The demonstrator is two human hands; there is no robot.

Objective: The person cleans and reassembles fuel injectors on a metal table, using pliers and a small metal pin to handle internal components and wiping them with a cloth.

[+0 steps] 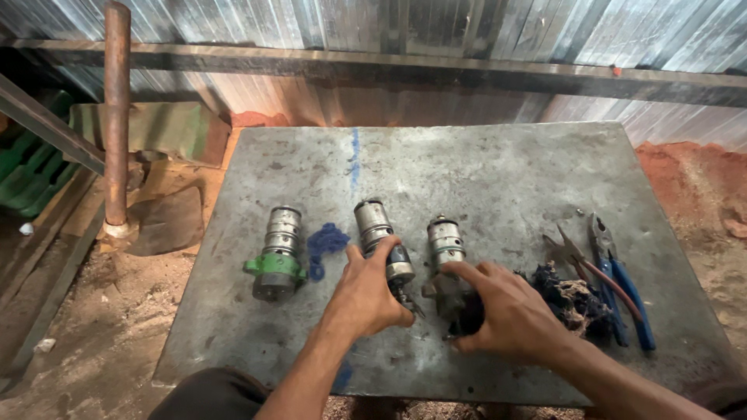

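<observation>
Nearest, left hand [366, 295] wrapped around middle grimy steel cylindrical pump [383, 245]; right hand [506, 311] clenched on neighbouring dark-based pump [450, 268]. Probably heavy, rigid, oily; best gripped mid-body.

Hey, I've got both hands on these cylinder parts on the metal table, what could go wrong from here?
1. The left hand covers the middle cylinder, whose thin tip points toward the near edge; it might jab the palm.
2. The right hand grips the right cylinder beside a greasy rag; oily fingers may slip.
3. The pliers lie near the table's right edge and might get knocked off.
</observation>
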